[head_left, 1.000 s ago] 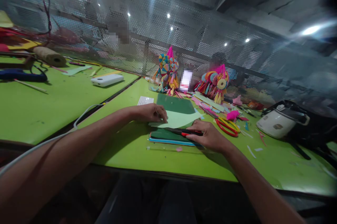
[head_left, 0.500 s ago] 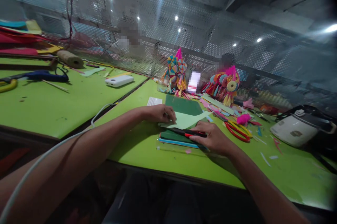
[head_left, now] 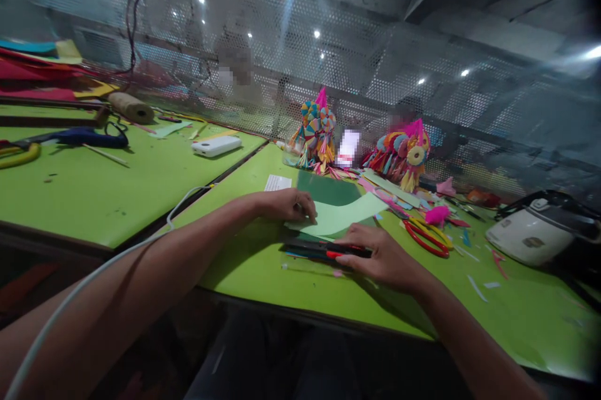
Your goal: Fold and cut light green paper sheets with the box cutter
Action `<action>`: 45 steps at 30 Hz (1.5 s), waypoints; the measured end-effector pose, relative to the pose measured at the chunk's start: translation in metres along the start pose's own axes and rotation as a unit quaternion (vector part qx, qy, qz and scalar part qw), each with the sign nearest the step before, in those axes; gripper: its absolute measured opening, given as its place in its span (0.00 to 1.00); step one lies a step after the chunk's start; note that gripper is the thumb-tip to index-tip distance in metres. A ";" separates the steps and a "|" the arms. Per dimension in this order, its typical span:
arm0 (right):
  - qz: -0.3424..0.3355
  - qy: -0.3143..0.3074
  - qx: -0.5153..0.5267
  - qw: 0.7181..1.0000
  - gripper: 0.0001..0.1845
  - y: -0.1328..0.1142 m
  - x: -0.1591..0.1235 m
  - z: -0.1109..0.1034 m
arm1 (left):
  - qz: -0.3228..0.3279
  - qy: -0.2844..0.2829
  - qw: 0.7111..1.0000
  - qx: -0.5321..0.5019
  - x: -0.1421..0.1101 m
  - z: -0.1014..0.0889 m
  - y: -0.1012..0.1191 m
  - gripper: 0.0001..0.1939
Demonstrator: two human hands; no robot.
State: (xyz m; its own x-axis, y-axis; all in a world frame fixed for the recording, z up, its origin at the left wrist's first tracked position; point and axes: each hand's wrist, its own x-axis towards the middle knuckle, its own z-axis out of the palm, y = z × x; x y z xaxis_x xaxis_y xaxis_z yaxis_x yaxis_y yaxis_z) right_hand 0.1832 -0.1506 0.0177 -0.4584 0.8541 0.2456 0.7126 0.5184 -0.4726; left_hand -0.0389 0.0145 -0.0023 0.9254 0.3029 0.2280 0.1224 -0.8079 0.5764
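With fingertips pinched at its left end, my left hand [head_left: 292, 205] holds a strip of light green paper [head_left: 345, 215]. The strip curls up toward the right. My right hand [head_left: 373, 255] is closed around a long, slim black-and-red tool [head_left: 307, 246], which points left just below the paper; its exact kind is unclear. Beneath both lies a dark green sheet [head_left: 323, 187], with a blue edge partly showing under the tool. A small white printed label [head_left: 278, 183] sits beyond my left wrist.
Red-and-yellow scissors [head_left: 427, 237] and paper scraps lie to the right, before a white rice cooker [head_left: 530, 231]. Colourful paper ornaments [head_left: 312, 131] stand at the back. A white device [head_left: 216, 146], a twine roll [head_left: 131, 108] and blue-handled scissors [head_left: 91, 137] rest left. A white cable [head_left: 183, 200] crosses my left arm.
My right hand has drawn the black-and-red tool slightly toward me, away from the paper. The paper's right end now shows more of its face. My left hand keeps its pinch.
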 end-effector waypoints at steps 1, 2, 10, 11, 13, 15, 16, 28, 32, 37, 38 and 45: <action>0.006 0.007 0.004 1.000 0.11 0.001 -0.010 -0.004 | -0.004 0.002 1.000 0.005 0.000 0.001 0.002 0.09; 0.016 0.015 0.011 1.000 0.11 0.004 -0.021 -0.009 | -0.009 0.006 1.000 0.014 0.000 0.002 0.005 0.08; 0.207 0.252 0.005 0.945 0.19 0.080 -0.068 -0.049 | -0.035 0.036 0.969 0.241 0.011 0.017 0.042 0.22; 0.218 0.256 0.004 0.942 0.19 0.086 -0.063 -0.049 | -0.040 0.036 0.966 0.253 0.012 0.019 0.043 0.23; 0.218 0.240 0.003 0.946 0.19 0.093 -0.047 -0.047 | -0.045 0.036 0.963 0.263 0.015 0.021 0.043 0.23; 0.223 0.224 0.004 0.949 0.19 0.096 -0.029 -0.041 | -0.040 0.037 0.964 0.262 0.016 0.022 0.040 0.22; 0.228 0.217 0.007 0.949 0.19 0.097 -0.021 -0.037 | -0.034 0.037 0.964 0.260 0.016 0.023 0.039 0.21; 0.273 0.172 0.335 0.885 0.15 0.103 -0.012 -0.034 | -0.025 0.039 0.963 0.266 0.018 0.027 0.037 0.17; 0.314 0.173 0.275 0.892 0.08 0.096 -0.015 -0.039 | -0.057 0.043 0.951 0.301 0.023 0.032 0.045 0.18; 0.325 0.121 0.283 0.894 0.09 0.088 -0.019 -0.040 | -0.073 0.041 0.944 0.320 0.025 0.033 0.052 0.16; 0.318 0.118 0.293 0.894 0.10 0.086 -0.019 -0.040 | -0.074 0.043 0.943 0.321 0.025 0.033 0.053 0.16; 0.322 0.158 0.311 0.880 0.07 0.089 -0.015 -0.036 | -0.081 0.047 0.937 0.336 0.023 0.036 0.062 0.13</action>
State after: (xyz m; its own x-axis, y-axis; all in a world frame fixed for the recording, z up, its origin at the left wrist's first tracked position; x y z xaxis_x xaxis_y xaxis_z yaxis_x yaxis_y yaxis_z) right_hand 0.2719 -0.1156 0.0023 0.1740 0.9825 -0.0660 0.2979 -0.1164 -0.9475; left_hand 0.0032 -0.0464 0.0106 0.8434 0.4662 0.2673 0.4857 -0.8741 -0.0079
